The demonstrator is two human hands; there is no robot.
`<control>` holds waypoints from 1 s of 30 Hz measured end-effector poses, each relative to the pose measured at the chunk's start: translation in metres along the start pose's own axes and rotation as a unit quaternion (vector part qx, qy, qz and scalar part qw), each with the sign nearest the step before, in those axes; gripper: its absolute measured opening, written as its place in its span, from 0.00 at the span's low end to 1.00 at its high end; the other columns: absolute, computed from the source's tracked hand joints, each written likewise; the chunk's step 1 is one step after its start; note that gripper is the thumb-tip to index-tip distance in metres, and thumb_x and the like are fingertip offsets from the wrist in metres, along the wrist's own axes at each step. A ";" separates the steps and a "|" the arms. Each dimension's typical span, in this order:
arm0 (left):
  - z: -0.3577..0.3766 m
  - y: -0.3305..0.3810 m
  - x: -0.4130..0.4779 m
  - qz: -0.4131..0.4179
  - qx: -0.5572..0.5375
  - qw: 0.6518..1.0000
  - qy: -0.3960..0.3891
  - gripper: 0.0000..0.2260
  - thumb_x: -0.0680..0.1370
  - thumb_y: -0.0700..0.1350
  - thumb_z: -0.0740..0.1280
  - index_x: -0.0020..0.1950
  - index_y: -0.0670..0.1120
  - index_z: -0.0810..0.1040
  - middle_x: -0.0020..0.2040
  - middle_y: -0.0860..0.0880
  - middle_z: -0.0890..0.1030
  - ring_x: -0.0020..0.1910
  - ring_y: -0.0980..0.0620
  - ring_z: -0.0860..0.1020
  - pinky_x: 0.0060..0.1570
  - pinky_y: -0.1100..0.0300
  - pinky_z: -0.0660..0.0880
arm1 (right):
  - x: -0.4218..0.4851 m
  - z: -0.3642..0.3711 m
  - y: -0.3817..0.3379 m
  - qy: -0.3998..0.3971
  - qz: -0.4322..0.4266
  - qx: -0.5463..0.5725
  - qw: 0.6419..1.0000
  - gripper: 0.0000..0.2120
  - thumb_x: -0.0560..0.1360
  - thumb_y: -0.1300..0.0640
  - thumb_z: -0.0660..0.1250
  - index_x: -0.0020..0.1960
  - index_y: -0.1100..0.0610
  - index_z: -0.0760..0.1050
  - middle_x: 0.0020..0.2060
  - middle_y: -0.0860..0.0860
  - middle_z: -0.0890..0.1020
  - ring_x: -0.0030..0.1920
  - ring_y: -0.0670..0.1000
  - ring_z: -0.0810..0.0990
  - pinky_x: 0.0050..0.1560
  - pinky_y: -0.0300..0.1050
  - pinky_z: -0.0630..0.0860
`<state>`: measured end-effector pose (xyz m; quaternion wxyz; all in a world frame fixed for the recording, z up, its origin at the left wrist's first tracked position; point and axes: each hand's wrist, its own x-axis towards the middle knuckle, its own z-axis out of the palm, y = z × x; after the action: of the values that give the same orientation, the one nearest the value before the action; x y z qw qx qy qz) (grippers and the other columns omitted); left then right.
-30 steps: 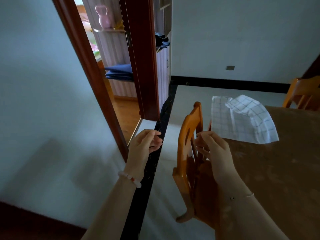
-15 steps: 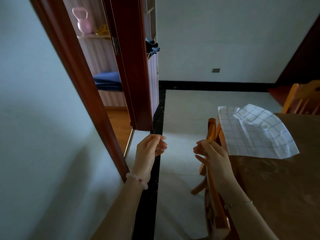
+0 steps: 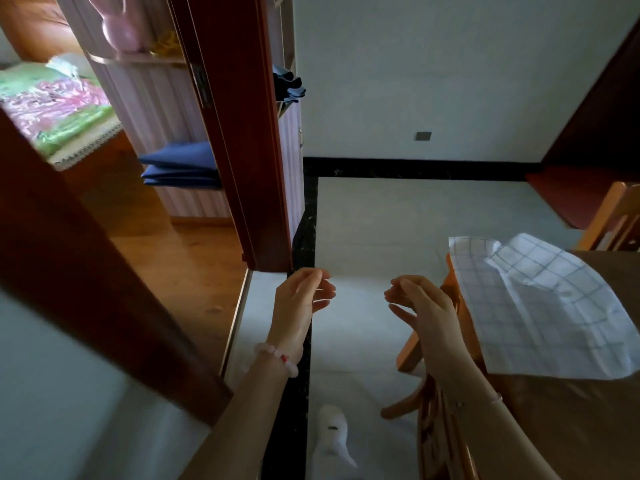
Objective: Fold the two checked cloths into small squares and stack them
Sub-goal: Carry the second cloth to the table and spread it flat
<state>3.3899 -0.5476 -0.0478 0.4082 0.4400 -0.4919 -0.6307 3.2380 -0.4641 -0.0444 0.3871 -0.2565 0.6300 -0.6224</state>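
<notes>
A white cloth with a grey-blue check [image 3: 540,306] lies rumpled on the brown table [image 3: 571,420] at the right, one corner hanging past the table's left edge. A second layer or cloth seems to lie under its raised fold; I cannot tell which. My left hand [image 3: 301,299] hovers in the air over the pale floor, fingers loosely curled, holding nothing. My right hand [image 3: 422,306] hovers beside it, just left of the cloth and apart from it, fingers spread and empty.
An orange wooden chair [image 3: 429,403] stands under my right forearm at the table's left edge. Another chair [image 3: 613,220] is at the far right. A dark red door frame [image 3: 242,133] and open doorway lie to the left. My white-socked foot [image 3: 332,438] is on the floor.
The view has swung down and left; the chair back has slipped under my right arm. Both hands have stayed raised and empty, and the right fingers have spread wider.
</notes>
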 end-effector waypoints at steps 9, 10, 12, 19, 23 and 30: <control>0.042 0.035 0.167 0.009 -0.007 1.000 0.014 0.10 0.80 0.40 0.60 0.43 0.42 0.78 0.36 0.47 0.80 0.37 0.53 0.79 0.43 0.58 0.77 | 0.173 0.037 -0.028 -0.003 0.007 0.024 1.000 0.10 0.79 0.62 0.59 0.42 0.58 0.77 0.38 0.55 0.81 0.44 0.52 0.81 0.54 0.51 0.76; 0.045 0.038 0.182 0.012 -0.010 1.000 0.011 0.10 0.80 0.40 0.60 0.43 0.41 0.78 0.36 0.47 0.80 0.37 0.53 0.79 0.43 0.59 0.77 | 0.190 0.039 -0.031 -0.001 0.007 0.026 1.000 0.10 0.78 0.63 0.59 0.42 0.58 0.77 0.37 0.54 0.81 0.43 0.52 0.80 0.54 0.51 0.76; 0.052 0.042 0.208 0.012 -0.007 1.000 -0.004 0.10 0.80 0.40 0.60 0.44 0.40 0.78 0.36 0.46 0.79 0.37 0.53 0.79 0.43 0.59 0.77 | 0.218 0.041 -0.036 0.006 0.008 0.025 1.000 0.10 0.78 0.63 0.59 0.41 0.58 0.77 0.36 0.53 0.81 0.42 0.52 0.80 0.54 0.52 0.75; 0.097 0.045 0.302 -0.013 -0.011 0.997 -0.069 0.10 0.80 0.41 0.60 0.43 0.42 0.79 0.34 0.49 0.79 0.36 0.53 0.78 0.43 0.57 0.75 | 0.284 0.029 -0.045 0.057 -0.003 0.029 0.998 0.12 0.79 0.63 0.59 0.41 0.58 0.78 0.35 0.52 0.82 0.42 0.50 0.81 0.52 0.49 0.76; 0.146 0.042 0.359 -0.038 -0.001 0.986 -0.162 0.10 0.79 0.41 0.61 0.41 0.43 0.79 0.34 0.49 0.80 0.37 0.53 0.79 0.45 0.56 0.75 | 0.325 0.012 -0.054 0.149 -0.018 0.053 0.987 0.12 0.79 0.64 0.58 0.41 0.60 0.77 0.34 0.53 0.81 0.38 0.47 0.81 0.48 0.45 0.76; 0.225 0.045 0.455 -0.058 0.038 0.929 -0.364 0.11 0.79 0.39 0.60 0.40 0.43 0.79 0.33 0.49 0.78 0.33 0.57 0.77 0.40 0.63 0.73 | 0.394 -0.016 -0.057 0.330 -0.019 0.105 0.938 0.13 0.79 0.64 0.57 0.39 0.58 0.76 0.27 0.49 0.81 0.32 0.42 0.80 0.39 0.35 0.74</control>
<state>3.0509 -0.9281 -0.0441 0.1462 0.2232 -0.6041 -0.7509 2.9921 -0.7775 -0.0560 0.1700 -0.0069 0.6487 -0.7418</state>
